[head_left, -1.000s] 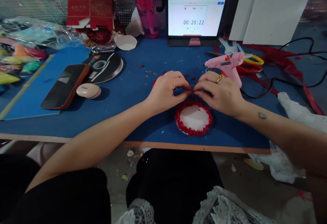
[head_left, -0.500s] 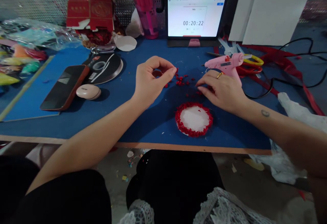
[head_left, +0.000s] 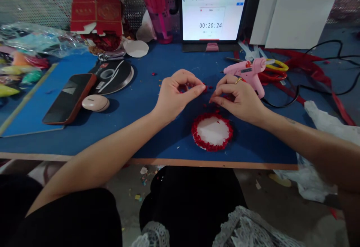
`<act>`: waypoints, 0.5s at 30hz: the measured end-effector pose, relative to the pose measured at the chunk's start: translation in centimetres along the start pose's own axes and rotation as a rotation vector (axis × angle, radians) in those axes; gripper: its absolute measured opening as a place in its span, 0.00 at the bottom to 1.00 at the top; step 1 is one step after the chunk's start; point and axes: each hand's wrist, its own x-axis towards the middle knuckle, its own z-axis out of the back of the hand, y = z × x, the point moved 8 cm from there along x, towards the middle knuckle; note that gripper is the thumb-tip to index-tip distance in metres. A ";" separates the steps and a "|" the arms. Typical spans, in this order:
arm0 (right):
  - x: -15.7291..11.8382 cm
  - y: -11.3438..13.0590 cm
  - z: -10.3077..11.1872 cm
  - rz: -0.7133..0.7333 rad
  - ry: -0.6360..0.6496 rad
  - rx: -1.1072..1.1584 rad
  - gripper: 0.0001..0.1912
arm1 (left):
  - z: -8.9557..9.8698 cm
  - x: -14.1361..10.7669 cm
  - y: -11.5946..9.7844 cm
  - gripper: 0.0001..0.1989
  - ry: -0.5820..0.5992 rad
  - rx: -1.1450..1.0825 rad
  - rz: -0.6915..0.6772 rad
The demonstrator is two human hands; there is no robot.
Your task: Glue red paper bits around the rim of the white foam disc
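My left hand (head_left: 180, 95) is pinched around a small red piece (head_left: 205, 88) at its fingertips, above the blue table. Close by on its right, my right hand (head_left: 239, 97) has thumb and fingers pressed together; anything between them is too small to make out. Below both hands lies a white disc (head_left: 213, 131) with a ruffled red border (head_left: 196, 137). A few tiny red bits are scattered between the hands and the disc. Just behind my right hand rests a pink glue gun (head_left: 247, 70).
A tablet (head_left: 214, 16) showing a timer stands at the back beside a pink bottle (head_left: 159, 14). On the left are a phone (head_left: 69, 98), a ribbon spool (head_left: 112, 76) and a pale oval case (head_left: 95, 103). Red ribbon (head_left: 312, 72) and a black cable lie at right.
My left hand has moved right and slightly down, closer to my right hand, covering the red pieces. The fingers of my right hand have drawn together and shifted slightly left.
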 end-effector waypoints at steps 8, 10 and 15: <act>-0.6 -0.9 0.7 0.032 -0.004 -0.410 0.09 | 6.1 1.5 0.8 0.08 -0.427 -0.268 0.096; -0.7 -1.0 0.7 0.043 0.038 -0.517 0.09 | 7.4 1.7 0.0 0.10 -0.499 -0.321 0.064; -0.9 -1.2 0.9 0.040 0.084 -0.698 0.12 | 10.5 2.5 -1.7 0.15 -0.607 -0.351 -0.008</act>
